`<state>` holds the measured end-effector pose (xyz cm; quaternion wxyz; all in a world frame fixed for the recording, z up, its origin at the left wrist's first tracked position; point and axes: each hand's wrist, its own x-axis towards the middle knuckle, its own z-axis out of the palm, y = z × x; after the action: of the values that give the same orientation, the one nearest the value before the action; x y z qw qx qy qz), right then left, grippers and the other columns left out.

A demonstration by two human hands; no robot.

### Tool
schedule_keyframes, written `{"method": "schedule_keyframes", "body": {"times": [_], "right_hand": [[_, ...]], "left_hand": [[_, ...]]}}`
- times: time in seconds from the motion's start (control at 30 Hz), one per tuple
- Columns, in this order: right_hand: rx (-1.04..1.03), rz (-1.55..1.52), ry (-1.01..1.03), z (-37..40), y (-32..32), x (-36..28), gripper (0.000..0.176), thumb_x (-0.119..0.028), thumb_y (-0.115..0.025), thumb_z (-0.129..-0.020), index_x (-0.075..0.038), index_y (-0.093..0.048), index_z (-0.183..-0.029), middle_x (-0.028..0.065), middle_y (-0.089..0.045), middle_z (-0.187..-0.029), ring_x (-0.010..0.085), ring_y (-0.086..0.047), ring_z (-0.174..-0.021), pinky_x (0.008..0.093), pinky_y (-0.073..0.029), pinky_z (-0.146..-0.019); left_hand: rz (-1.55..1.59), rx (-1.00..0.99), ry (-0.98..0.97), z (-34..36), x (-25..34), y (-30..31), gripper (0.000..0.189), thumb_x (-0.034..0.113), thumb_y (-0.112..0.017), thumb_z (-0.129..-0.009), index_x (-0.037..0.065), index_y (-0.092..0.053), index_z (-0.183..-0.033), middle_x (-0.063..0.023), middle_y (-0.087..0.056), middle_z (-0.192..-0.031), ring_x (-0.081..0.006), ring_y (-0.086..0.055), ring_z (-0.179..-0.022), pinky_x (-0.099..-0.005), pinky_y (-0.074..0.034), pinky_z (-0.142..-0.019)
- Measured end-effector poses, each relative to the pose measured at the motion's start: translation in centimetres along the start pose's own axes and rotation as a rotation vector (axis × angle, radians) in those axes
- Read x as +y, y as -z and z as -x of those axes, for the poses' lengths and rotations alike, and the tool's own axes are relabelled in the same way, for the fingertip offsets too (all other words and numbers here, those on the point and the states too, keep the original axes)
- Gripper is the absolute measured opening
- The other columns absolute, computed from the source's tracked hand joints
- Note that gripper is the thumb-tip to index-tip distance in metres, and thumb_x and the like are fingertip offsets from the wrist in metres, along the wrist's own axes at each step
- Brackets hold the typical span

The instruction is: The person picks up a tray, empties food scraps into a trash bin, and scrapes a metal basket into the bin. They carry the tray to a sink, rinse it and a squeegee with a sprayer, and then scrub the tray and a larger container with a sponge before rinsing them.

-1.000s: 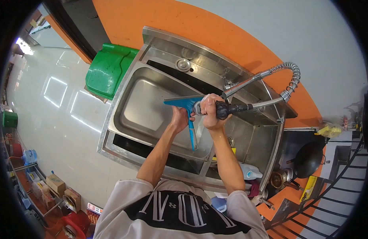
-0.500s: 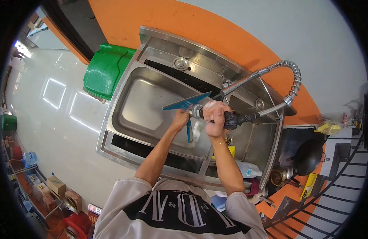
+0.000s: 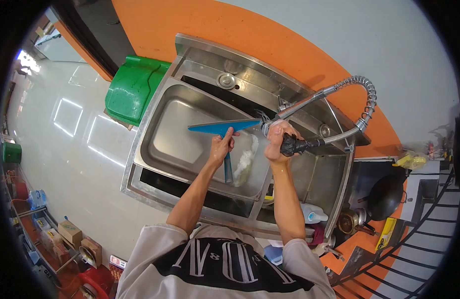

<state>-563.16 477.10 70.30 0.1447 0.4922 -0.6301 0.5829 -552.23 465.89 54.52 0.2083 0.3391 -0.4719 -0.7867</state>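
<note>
Head view: squeegee (image 3: 222, 127) blade crosswise, handle pointing down.

Left hand (image 3: 221, 147), right hand (image 3: 276, 144) outstretched (both clenched)

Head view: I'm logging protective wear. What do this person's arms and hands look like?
Both the left hand and right hand are bare: no gloves or watch visible. Short white sleeves leave the forearms uncovered; the shirt has a black lettered panel.
</note>
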Motion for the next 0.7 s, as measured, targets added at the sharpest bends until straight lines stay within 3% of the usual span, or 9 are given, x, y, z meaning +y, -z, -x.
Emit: {"method": "schedule_keyframes", "body": {"times": [0.07, 0.1, 0.17, 0.27, 0.33, 0.4, 0.43, 0.5, 0.7], "right_hand": [[0.092, -0.474, -0.197, 0.7, -0.9, -0.8, 0.027, -0.018, -0.058, -0.096, -0.004, -0.055, -0.074, 0.0032, -0.053, -0.063, 0.0155, -0.054, -0.058, 0.032, -0.042, -0.055], [0.091, -0.474, -0.201, 1.4, -1.6, -1.2, 0.027, -0.018, -0.058, -0.096, -0.004, -0.055, -0.074, 0.0032, -0.053, -0.063, 0.0155, -0.054, -0.058, 0.032, -0.042, -0.055], [0.1, -0.823, -0.405, 3.2, -2.7, -2.0, 0.034, -0.022, -0.057, -0.098, -0.007, -0.046, -0.069, 0.0048, -0.047, -0.061, 0.015, -0.046, -0.053, 0.0319, -0.038, -0.054], [-0.061, -0.829, -0.413, 4.5, -2.4, -2.4, 0.027, -0.012, -0.06, -0.094, -0.003, -0.055, -0.069, 0.0048, -0.054, -0.059, 0.0146, -0.049, -0.05, 0.0314, -0.039, -0.049], [-0.162, -0.677, -0.4, 5.3, -1.1, -1.4, 0.026, -0.009, -0.06, -0.093, -0.003, -0.053, -0.068, 0.0052, -0.051, -0.06, 0.0133, -0.048, -0.051, 0.0315, -0.038, -0.049], [-0.238, -0.471, -0.43, 5.5, -0.2, -1.4, 0.028, -0.007, -0.059, -0.093, -0.003, -0.049, -0.068, 0.0047, -0.049, -0.061, 0.0123, -0.047, -0.051, 0.0311, -0.037, -0.05], [-0.239, -0.468, -0.431, 5.5, 0.1, -1.5, 0.028, -0.007, -0.059, -0.093, -0.003, -0.049, -0.068, 0.0047, -0.049, -0.061, 0.0123, -0.047, -0.051, 0.0311, -0.037, -0.05], [-0.082, -0.805, -0.618, 5.5, 0.4, -1.6, 0.028, -0.008, -0.059, -0.094, -0.005, -0.048, -0.069, 0.0036, -0.048, -0.061, 0.0122, -0.047, -0.052, 0.0303, -0.037, -0.05], [0.06, -0.897, -0.589, 6.9, -0.5, -0.1, 0.023, -0.008, -0.06, -0.097, -0.005, -0.05, -0.077, 0.0034, -0.049, -0.065, 0.0119, -0.047, -0.054, 0.0291, -0.039, -0.053]], "left_hand": [[0.008, -0.006, 0.025, -0.2, -0.5, 0.7, 0.051, 0.049, -0.054, -0.104, 0.002, -0.072, -0.096, 0.0032, -0.05, -0.059, -0.0079, -0.043, -0.051, -0.0242, -0.032, -0.049], [0.118, -0.023, 0.003, -0.5, -1.0, 0.9, 0.055, 0.054, -0.052, -0.103, 0.002, -0.071, -0.102, 0.0025, -0.053, -0.067, -0.0077, -0.046, -0.057, -0.0246, -0.034, -0.052], [0.227, -0.042, -0.015, -0.8, -1.6, 0.8, 0.06, 0.058, -0.05, -0.102, 0.002, -0.069, -0.108, 0.0018, -0.055, -0.074, -0.0074, -0.049, -0.063, -0.0251, -0.036, -0.055], [0.446, -0.002, -0.068, -1.4, -1.8, 0.1, 0.073, 0.07, -0.044, -0.097, 0.002, -0.062, -0.117, 0.0008, -0.052, -0.085, -0.0084, -0.049, -0.073, -0.0275, -0.04, -0.062], [0.57, -0.127, -0.143, -2.3, -1.7, 0.8, 0.074, 0.074, -0.038, -0.094, 0.004, -0.055, -0.111, 0.0001, -0.046, -0.084, -0.0098, -0.046, -0.075, -0.0296, -0.042, -0.066], [0.52, -0.105, -0.184, -2.9, -1.1, 0.9, 0.066, 0.074, -0.036, -0.094, 0.009, -0.049, -0.099, 0.0014, -0.039, -0.079, -0.0102, -0.041, -0.068, -0.0268, -0.039, -0.061], [0.59, -0.074, -0.183, -3.0, -0.8, 1.1, 0.054, 0.064, -0.036, -0.101, 0.011, -0.048, -0.099, 0.0018, -0.039, -0.079, -0.0093, -0.038, -0.066, -0.025, -0.035, -0.058], [0.657, -0.017, -0.171, -3.3, 0.3, 1.3, 0.03, 0.041, -0.036, -0.11, 0.014, -0.047, -0.101, 0.0035, -0.036, -0.074, -0.0069, -0.029, -0.058, -0.0227, -0.024, -0.049], [0.886, -0.34, -0.1, -3.1, 1.7, 2.9, 0.037, 0.044, -0.035, -0.108, 0.012, -0.051, -0.095, 0.0057, -0.03, -0.059, -0.0065, -0.025, -0.05, -0.0234, -0.023, -0.047]]}}
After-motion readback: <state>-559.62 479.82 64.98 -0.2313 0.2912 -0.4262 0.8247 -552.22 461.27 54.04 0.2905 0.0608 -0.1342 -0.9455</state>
